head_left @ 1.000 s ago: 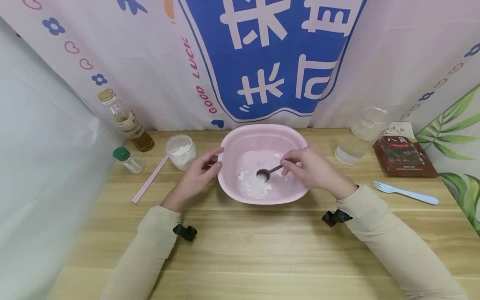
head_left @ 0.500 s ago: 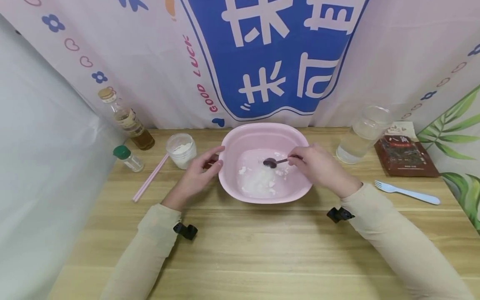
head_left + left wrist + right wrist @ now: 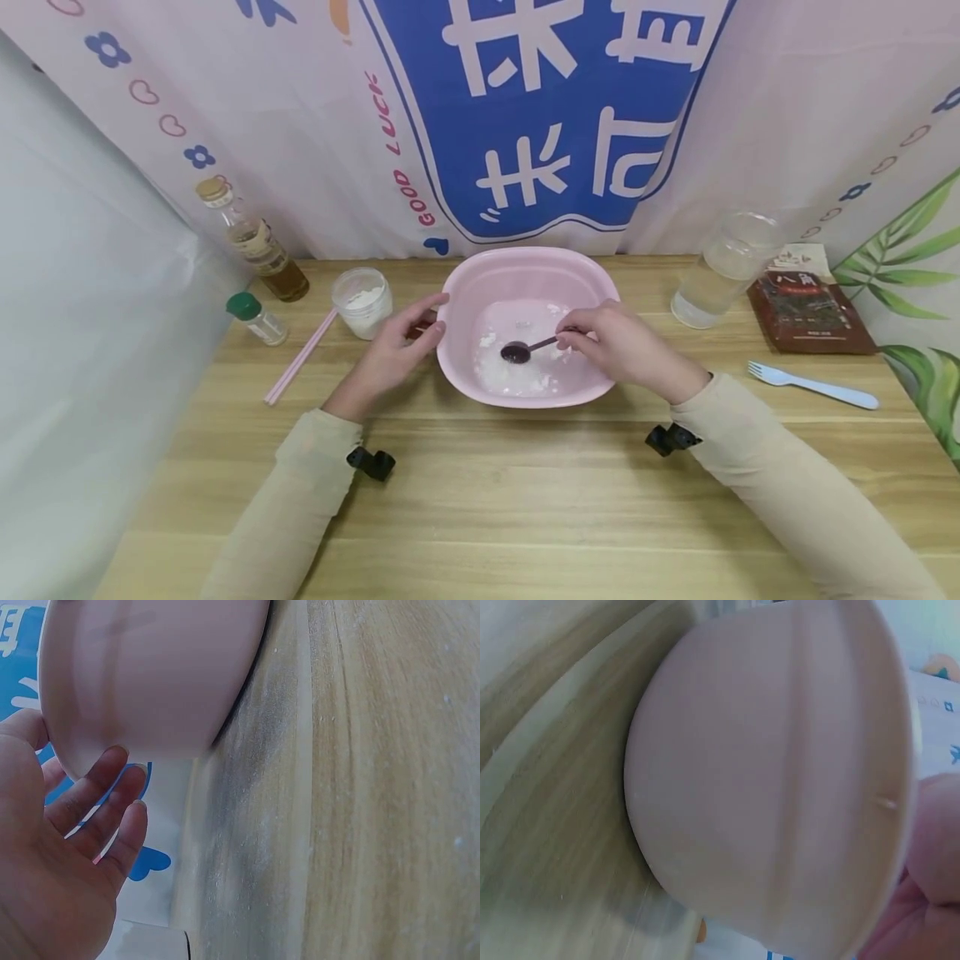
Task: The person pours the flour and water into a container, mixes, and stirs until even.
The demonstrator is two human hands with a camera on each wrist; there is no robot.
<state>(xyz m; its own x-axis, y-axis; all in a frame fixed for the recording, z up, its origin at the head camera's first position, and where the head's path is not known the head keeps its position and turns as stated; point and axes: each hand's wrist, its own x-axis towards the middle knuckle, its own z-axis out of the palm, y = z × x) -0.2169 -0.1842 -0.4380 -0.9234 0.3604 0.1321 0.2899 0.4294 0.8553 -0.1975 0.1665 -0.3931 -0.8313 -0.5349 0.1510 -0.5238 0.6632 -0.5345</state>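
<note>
Seemingly mid-stir, the right hand pinches a dark-brown round-headed spoon over clumpy white powder inside the pink oval plastic basin; the left hand, loosely spread, touches its rim. Breaking lumps calls for steadiness there.

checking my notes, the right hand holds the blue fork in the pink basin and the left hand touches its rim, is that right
Not the blue fork: the head view shows the right hand holding a dark spoon in the pink basin. The left hand touches its rim.
</note>
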